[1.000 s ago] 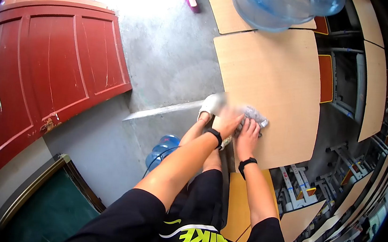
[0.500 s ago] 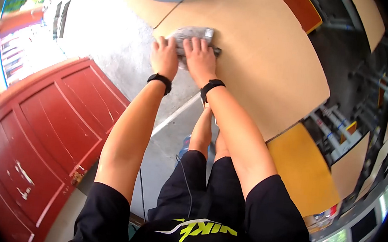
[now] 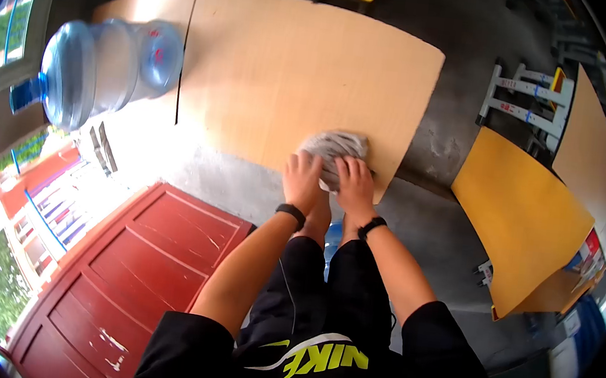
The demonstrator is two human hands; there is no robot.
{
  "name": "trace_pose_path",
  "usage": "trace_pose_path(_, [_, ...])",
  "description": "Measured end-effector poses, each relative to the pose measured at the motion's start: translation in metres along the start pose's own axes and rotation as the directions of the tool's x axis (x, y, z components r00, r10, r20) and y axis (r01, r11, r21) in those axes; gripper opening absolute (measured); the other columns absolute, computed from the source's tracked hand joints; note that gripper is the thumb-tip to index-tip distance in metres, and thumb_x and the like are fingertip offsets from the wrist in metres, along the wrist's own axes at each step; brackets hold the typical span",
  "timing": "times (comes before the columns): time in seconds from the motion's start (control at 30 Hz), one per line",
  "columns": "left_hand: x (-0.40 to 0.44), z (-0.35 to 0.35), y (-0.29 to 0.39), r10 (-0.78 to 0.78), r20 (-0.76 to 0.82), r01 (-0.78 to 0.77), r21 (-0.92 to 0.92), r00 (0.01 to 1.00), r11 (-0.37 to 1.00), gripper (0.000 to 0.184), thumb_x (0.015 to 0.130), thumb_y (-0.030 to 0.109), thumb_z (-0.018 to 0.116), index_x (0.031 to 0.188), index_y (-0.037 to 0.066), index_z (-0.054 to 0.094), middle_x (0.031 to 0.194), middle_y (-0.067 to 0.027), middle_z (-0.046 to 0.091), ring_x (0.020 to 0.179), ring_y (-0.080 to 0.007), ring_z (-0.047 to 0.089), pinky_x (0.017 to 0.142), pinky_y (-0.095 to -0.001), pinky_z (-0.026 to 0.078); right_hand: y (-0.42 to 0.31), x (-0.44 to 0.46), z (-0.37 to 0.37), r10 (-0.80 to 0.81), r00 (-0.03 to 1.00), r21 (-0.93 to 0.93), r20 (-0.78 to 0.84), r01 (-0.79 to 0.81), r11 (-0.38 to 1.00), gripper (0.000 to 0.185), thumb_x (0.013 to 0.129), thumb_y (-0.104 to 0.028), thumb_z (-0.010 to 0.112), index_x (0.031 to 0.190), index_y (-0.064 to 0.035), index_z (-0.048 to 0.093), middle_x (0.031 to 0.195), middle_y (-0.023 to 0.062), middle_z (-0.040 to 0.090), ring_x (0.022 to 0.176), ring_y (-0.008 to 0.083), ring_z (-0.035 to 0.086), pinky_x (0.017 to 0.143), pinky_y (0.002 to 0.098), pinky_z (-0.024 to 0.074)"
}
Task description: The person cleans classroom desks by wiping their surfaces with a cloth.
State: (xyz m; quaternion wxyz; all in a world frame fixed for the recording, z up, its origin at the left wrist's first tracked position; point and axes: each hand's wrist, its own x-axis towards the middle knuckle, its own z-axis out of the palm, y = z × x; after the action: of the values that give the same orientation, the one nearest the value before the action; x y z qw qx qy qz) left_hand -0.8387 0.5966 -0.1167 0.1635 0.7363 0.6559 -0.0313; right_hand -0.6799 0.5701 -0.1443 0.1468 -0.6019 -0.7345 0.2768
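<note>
A crumpled grey cloth (image 3: 334,148) lies on the light wooden tabletop (image 3: 294,63), close to its near edge towards the right end. My left hand (image 3: 302,180) grips the cloth's near left side with bent fingers. Beside it, my right hand (image 3: 354,185) holds the near right side, fingers curled onto the fabric. Part of the cloth hangs between the two hands at the table edge. My fingertips are partly sunk in its folds. Each wrist carries a black band.
A large blue water bottle (image 3: 112,69) lies on its side on the adjoining tabletop at the left. A red panelled door (image 3: 140,260) stands at lower left. To the right are a yellow-orange desktop (image 3: 515,211) and a grey metal desk frame (image 3: 530,102).
My hands and the cloth have moved along the near edge to the table's right end. The view has turned, so the whole bottle now shows at the left.
</note>
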Motion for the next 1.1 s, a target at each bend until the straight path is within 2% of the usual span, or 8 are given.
trace_pose_path(0.1, [-0.002, 0.018, 0.032, 0.13, 0.069, -0.13, -0.003, 0.989, 0.991, 0.019, 0.084, 0.01, 0.061, 0.103, 0.015, 0.062, 0.109, -0.0109, 0.056, 0.102, -0.0355, 0.055, 0.087, -0.0447, 0.051, 0.036, -0.031, -0.024, 0.038, 0.999, -0.022, 0.017, -0.038, 0.999, 0.061, 0.077, -0.001, 0.068, 0.137, -0.0097, 0.058, 0.127, 0.0091, 0.058, 0.122, 0.0319, 0.054, 0.1, 0.045, 0.0485])
trace_pose_path(0.3, [0.044, 0.025, 0.077, 0.168, 0.074, -0.174, 0.089, 0.983, 0.981, 0.021, 0.088, 0.01, 0.063, 0.108, 0.016, 0.062, 0.113, -0.0123, 0.059, 0.102, -0.0335, 0.057, 0.085, -0.0424, 0.05, 0.088, 0.002, -0.072, -0.005, 0.998, -0.061, 0.056, 0.008, 0.998, 0.061, 0.073, 0.004, 0.07, 0.133, -0.0077, 0.061, 0.127, 0.0093, 0.057, 0.123, 0.0316, 0.053, 0.104, 0.0444, 0.0468])
trace_pose_path(0.47, [0.132, 0.008, 0.108, 0.182, -0.027, -0.181, 0.031, 0.983, 0.983, 0.019, 0.089, 0.007, 0.061, 0.107, 0.014, 0.062, 0.111, -0.0137, 0.057, 0.103, -0.0372, 0.056, 0.083, -0.0469, 0.053, 0.119, 0.059, -0.086, 0.047, 0.996, -0.115, -0.076, -0.056, 0.992, 0.055, 0.078, 0.001, 0.069, 0.132, -0.011, 0.061, 0.127, 0.0082, 0.059, 0.121, 0.0295, 0.056, 0.101, 0.0427, 0.048])
trace_pose_path(0.57, [0.178, -0.004, 0.117, 0.191, -0.003, -0.191, 0.023, 0.982, 0.981, 0.018, 0.091, 0.008, 0.063, 0.108, 0.014, 0.063, 0.115, -0.013, 0.058, 0.107, -0.0376, 0.056, 0.085, -0.0479, 0.053, 0.131, 0.097, -0.101, 0.053, 0.972, -0.132, -0.227, -0.084, 0.988, 0.052, 0.081, 0.001, 0.068, 0.131, -0.0112, 0.061, 0.128, 0.0075, 0.059, 0.122, 0.0294, 0.056, 0.101, 0.0426, 0.0478])
trace_pose_path(0.63, [0.208, -0.016, 0.116, 0.272, -0.026, -0.27, 0.067, 0.962, 0.961, 0.018, 0.09, 0.009, 0.065, 0.108, 0.015, 0.063, 0.116, -0.0121, 0.058, 0.108, -0.0378, 0.057, 0.087, -0.048, 0.054, 0.133, 0.123, -0.105, 0.087, 0.964, -0.084, -0.253, -0.112, 0.99, 0.049, 0.084, 0.001, 0.065, 0.131, -0.0115, 0.062, 0.125, 0.0077, 0.059, 0.12, 0.029, 0.057, 0.1, 0.0434, 0.0483])
trace_pose_path(0.83, [0.259, -0.023, 0.111, 0.253, -0.108, -0.256, -0.009, 0.961, 0.967, 0.017, 0.092, 0.01, 0.061, 0.106, 0.018, 0.063, 0.117, -0.0113, 0.059, 0.109, -0.0362, 0.058, 0.084, -0.0456, 0.056, 0.142, 0.177, -0.108, 0.119, 0.936, -0.176, -0.331, -0.185, 0.967, 0.049, 0.086, -0.001, 0.064, 0.133, -0.0131, 0.064, 0.128, 0.0081, 0.059, 0.12, 0.0292, 0.058, 0.102, 0.0435, 0.049])
trace_pose_path(0.97, [0.243, -0.028, 0.093, 0.178, -0.061, -0.185, -0.13, 0.982, 0.974, 0.021, 0.094, 0.009, 0.06, 0.113, 0.016, 0.065, 0.116, -0.0139, 0.059, 0.107, -0.0395, 0.059, 0.085, -0.0495, 0.055, 0.13, 0.18, -0.102, 0.149, 0.959, -0.188, -0.242, -0.198, 0.962, 0.053, 0.083, -0.003, 0.07, 0.134, -0.0135, 0.061, 0.131, 0.0104, 0.058, 0.121, 0.0324, 0.058, 0.099, 0.045, 0.0518])
trace_pose_path(1.1, [0.194, -0.03, 0.064, 0.127, 0.026, -0.122, -0.147, 0.992, 0.982, 0.02, 0.092, 0.005, 0.057, 0.109, 0.013, 0.061, 0.114, -0.0156, 0.059, 0.104, -0.04, 0.061, 0.083, -0.0494, 0.056, 0.095, 0.158, -0.085, 0.167, 0.984, -0.193, -0.059, -0.175, 0.965, 0.064, 0.071, -0.006, 0.08, 0.129, -0.0127, 0.055, 0.128, 0.0128, 0.055, 0.119, 0.0361, 0.057, 0.094, 0.0456, 0.0548])
